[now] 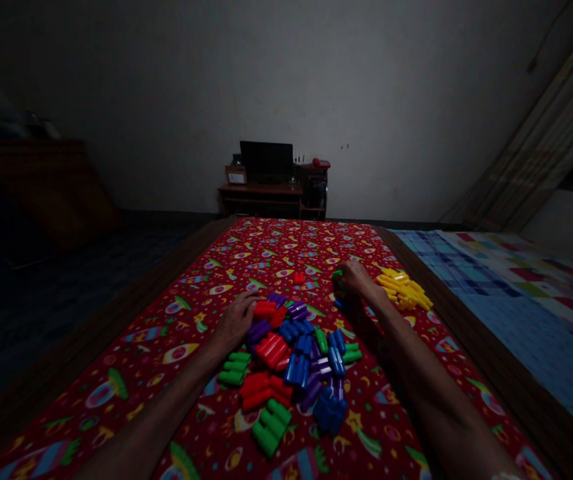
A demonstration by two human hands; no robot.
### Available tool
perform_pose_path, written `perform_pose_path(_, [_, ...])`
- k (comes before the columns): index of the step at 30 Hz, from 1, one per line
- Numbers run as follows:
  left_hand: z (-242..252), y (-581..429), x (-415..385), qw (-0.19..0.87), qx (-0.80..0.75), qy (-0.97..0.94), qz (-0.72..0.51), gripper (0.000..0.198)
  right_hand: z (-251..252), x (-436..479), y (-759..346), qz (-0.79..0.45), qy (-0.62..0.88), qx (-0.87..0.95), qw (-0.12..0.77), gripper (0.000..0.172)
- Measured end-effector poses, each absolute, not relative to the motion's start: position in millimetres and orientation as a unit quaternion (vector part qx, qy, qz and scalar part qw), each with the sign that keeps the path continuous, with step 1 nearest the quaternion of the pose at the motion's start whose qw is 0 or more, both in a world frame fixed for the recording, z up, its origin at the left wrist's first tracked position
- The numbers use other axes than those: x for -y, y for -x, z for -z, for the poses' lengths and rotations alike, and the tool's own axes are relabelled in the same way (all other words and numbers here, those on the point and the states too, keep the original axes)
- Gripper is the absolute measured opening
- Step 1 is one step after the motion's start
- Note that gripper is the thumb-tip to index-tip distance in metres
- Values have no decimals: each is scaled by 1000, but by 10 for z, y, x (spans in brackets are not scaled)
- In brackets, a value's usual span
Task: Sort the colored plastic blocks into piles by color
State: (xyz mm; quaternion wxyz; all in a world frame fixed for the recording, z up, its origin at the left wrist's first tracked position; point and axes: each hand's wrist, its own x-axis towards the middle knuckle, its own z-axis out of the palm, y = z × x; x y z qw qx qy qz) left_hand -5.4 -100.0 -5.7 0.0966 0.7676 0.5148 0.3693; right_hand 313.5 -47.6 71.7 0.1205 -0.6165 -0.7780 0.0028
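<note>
A mixed pile of plastic toy blocks lies on the red patterned cloth, with red blocks (271, 350), blue blocks (297, 370), purple blocks (311, 390) and green blocks (271, 427). At the pile's left edge rests my left hand (236, 320), fingers stretched out beside a red block (264, 310) and seemingly touching it. Farther off, my right hand (359, 280) is closed around a green block (337, 274), partly hidden by the fingers. Just below that hand lies a blue block (340, 305). To its right is a heap of yellow blocks (402, 288).
A single red block (299, 277) lies beyond the pile. The red cloth (286, 243) covers a long surface with dark wooden edges. Against the far wall stands a desk (261, 189) with a monitor (266, 159). Blue checked bedding (446, 267) spreads out at the right.
</note>
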Motion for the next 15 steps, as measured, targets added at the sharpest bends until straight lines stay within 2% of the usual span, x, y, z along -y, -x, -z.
perform_pose_path(3, [58,58,998,97,-518,-765,-370,41,-757,585,-3051,-8,589,790,172,30])
perform_pose_path(6, [53,60,1000,98,-522,-765,-365,40,-855,738,-2857,-60,514,834,192,26])
perform_pose_path(10, [41,56,1007,96,-519,-767,-364,39,-993,1000,-2609,-114,433,892,58,20])
perform_pose_path(13, [42,52,1006,94,-517,-767,-369,38,-1026,1209,-2555,-83,444,890,-52,24])
perform_pose_path(15, [46,53,1002,92,-516,-767,-371,37,-1003,1328,-2586,-74,439,891,-86,27])
